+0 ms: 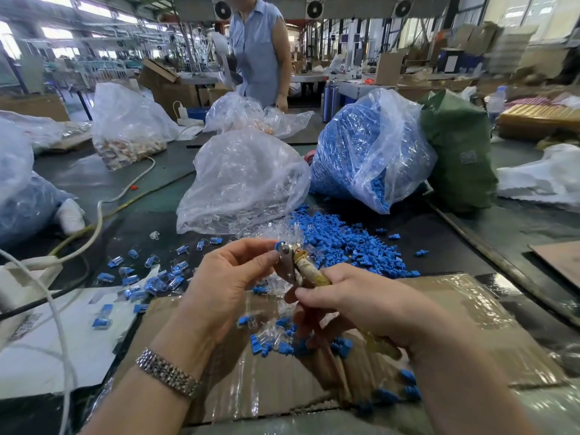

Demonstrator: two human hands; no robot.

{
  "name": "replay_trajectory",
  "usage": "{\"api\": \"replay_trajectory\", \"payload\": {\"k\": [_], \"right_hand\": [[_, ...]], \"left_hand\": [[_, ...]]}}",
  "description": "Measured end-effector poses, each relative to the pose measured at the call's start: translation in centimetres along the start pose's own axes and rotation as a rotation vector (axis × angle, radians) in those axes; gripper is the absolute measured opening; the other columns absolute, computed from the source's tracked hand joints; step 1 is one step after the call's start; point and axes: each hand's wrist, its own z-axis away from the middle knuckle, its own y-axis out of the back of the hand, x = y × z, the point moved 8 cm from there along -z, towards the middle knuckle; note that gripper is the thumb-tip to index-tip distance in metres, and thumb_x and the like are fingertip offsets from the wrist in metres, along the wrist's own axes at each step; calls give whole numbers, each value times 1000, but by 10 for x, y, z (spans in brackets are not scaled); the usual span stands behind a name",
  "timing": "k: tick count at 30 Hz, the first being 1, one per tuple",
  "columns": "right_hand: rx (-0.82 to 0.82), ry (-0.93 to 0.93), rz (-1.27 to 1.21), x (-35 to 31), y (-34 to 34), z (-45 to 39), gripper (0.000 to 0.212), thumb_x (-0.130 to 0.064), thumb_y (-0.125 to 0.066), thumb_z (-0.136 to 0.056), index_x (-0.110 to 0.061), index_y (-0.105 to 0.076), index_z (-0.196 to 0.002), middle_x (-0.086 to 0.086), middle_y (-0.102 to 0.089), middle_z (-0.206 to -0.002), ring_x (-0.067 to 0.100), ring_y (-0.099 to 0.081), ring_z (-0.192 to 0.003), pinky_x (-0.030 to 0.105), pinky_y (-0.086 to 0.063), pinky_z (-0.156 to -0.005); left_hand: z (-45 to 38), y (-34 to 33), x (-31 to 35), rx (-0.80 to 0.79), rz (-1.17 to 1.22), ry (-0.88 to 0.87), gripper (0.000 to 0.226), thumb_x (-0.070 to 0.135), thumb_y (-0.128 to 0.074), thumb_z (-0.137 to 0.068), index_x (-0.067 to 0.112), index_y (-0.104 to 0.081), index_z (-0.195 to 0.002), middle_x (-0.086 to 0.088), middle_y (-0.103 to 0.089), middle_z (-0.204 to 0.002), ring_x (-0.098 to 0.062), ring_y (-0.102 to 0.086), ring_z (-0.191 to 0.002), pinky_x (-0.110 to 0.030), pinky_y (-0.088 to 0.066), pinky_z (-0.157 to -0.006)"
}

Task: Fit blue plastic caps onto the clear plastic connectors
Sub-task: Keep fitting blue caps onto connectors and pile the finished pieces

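A small blue cap (279,245), light, stiff and likely slippery, is being pinched by its sides in the left hand (229,277) above the cardboard (470,309) at the table's near edge, while wrapped pliers (301,265) are being gripped by the right hand (354,306).

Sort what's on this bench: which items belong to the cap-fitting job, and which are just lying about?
In the job:
- left hand pinching a blue cap
- right hand gripping pliers
- loose blue caps
- bag of blue caps
- bag of clear connectors
- finished pieces

Lying about:
- green bag
- white cable
- bag of orange-and-white parts
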Motion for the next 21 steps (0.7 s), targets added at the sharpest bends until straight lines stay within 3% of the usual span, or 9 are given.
{"api": "replay_trajectory", "payload": {"k": [3,5,8,12,16,19,21], "right_hand": [[13,0,7,1,0,-3,36,-24,-57,-103,11,-59,-112,12,-72,-84,35,-73,-86,55,-58,-90],[27,-2,16,2,1,-5,37,-27,-55,-104,9,-61,-109,10,-71,-78,26,-72,-75,45,-62,-78],[71,-2,49,3,1,-8,42,-32,-53,-105,7,-66,-100,4,-67,-65,21,-67,-60,32,-57,-59],[80,8,79,5,3,-11,42,-35,-53,-105,4,-67,-94,3,-66,-62,21,-66,-56,32,-56,-56],[11,-7,-85,9,1,-13,45,-39,-55,-103,5,-64,-104,10,-68,-71,27,-69,-63,37,-58,-61],[13,5,-163,7,15,-6,57,-53,-58,-97,3,-67,-106,15,-71,-77,30,-70,-68,38,-58,-63],[180,25,-94,6,40,-1,61,-62,-58,-92,-4,-71,-102,13,-72,-76,31,-70,-67,42,-59,-63]], "left_hand": [[1,-1,4,13,-116,-52,22,24,-76,-76,23,-80,-98,-9,-78,-103,-29,-72,-106,-60,-51,-99],[1,-3,4,16,-152,-58,21,24,-75,-77,24,-80,-98,-7,-78,-102,-27,-72,-105,-58,-53,-98],[1,-4,6,14,-208,-67,23,26,-74,-76,27,-80,-97,-2,-79,-102,-21,-73,-103,-51,-55,-97],[2,-4,7,19,-227,-97,20,23,-73,-79,29,-80,-97,-1,-79,-101,-19,-74,-101,-46,-55,-98],[1,-3,9,40,-258,-117,17,17,-72,-87,30,-79,-96,-2,-79,-100,-23,-73,-101,-47,-56,-94],[4,16,22,185,-330,-218,18,13,-75,-87,31,-77,-92,2,-77,-92,-14,-72,-88,-26,-59,-78],[8,37,31,348,-472,-258,19,11,-74,-89,29,-73,-94,2,-74,-89,-8,-68,-78,-19,-56,-67]]}}
